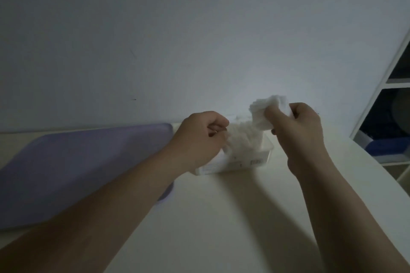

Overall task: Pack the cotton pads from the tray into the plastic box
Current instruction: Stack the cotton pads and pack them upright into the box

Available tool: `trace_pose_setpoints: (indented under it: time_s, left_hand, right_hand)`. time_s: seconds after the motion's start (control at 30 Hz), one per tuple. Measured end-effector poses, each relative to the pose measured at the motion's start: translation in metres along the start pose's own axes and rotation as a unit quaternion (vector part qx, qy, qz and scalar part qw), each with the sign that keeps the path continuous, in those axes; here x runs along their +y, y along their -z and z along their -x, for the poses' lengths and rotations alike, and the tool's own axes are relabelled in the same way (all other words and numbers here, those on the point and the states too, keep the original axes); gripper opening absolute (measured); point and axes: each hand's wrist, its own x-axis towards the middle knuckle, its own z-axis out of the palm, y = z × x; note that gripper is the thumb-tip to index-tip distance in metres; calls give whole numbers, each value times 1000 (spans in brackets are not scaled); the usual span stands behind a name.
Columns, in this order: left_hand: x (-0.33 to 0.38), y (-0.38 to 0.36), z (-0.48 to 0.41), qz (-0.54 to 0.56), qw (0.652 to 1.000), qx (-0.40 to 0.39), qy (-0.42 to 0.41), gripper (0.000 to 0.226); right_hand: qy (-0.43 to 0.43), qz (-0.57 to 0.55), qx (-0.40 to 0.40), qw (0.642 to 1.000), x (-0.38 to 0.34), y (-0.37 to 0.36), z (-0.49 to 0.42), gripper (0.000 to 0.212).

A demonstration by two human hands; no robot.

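A clear plastic box [255, 160] stands on the white table, filled with white cotton pads [245, 139] that heap above its rim. My left hand [199, 137] rests at the box's left end, fingers curled against the pads there. My right hand [297, 126] is raised above the box's right end and grips a stack of cotton pads [263, 111]. A purple tray [77, 162] lies to the left of the box; I see no pads on its visible surface.
The table [221, 206] meets a plain wall behind the box. A white shelf unit [381, 86] with dark contents stands at the right. My left forearm crosses over the tray's near right corner.
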Motion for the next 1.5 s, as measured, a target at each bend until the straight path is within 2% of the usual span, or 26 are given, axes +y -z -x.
trace_pose_setpoints:
  time_s: [0.1,0.2,0.3,0.47,0.6,0.67,0.77,0.87,1.0,1.13,1.27,1.4,1.5]
  left_hand:
    - [-4,3,-1,-81,996,-21,-26,21]
    - [6,-2,0,-133,985,-77,-82,21]
    - [12,-10,-1,-167,967,-161,-107,29]
    - [13,-16,-11,-282,924,-229,-121,47]
    - [19,-17,-14,-334,896,-252,-147,39]
    - [17,-16,-16,-320,905,-239,-145,12]
    - [11,-14,-16,-310,916,-210,-147,30]
    - [9,-10,-13,-292,925,-195,-148,36]
    - [7,-2,-13,-251,941,-194,-120,19]
    - [3,-2,-9,-221,949,-197,-112,21]
    - [1,-4,-9,-205,954,-186,-116,26]
    - [0,-6,-7,-174,967,-156,-102,20]
    - [1,-6,-7,-170,969,-135,-118,19]
  right_hand:
    - [-40,-8,-28,999,7,-2,-5,31]
    - [-70,2,-72,995,10,-6,-3,25]
    - [-44,27,-54,997,11,-5,-3,31]
    - [-5,107,-46,993,12,3,-6,44]
    - [10,142,-64,988,16,5,-7,45]
    - [12,140,-95,986,17,3,-5,42]
    - [31,170,-130,976,19,1,-3,38]
    - [56,261,-127,955,19,-3,-2,34]
    - [89,390,-107,910,17,-12,2,33]
    - [96,412,-119,899,16,-14,2,35]
    - [81,379,-184,903,12,-7,0,20]
    - [84,361,-136,919,10,-9,3,34]
    - [95,415,-86,901,12,-16,4,35]
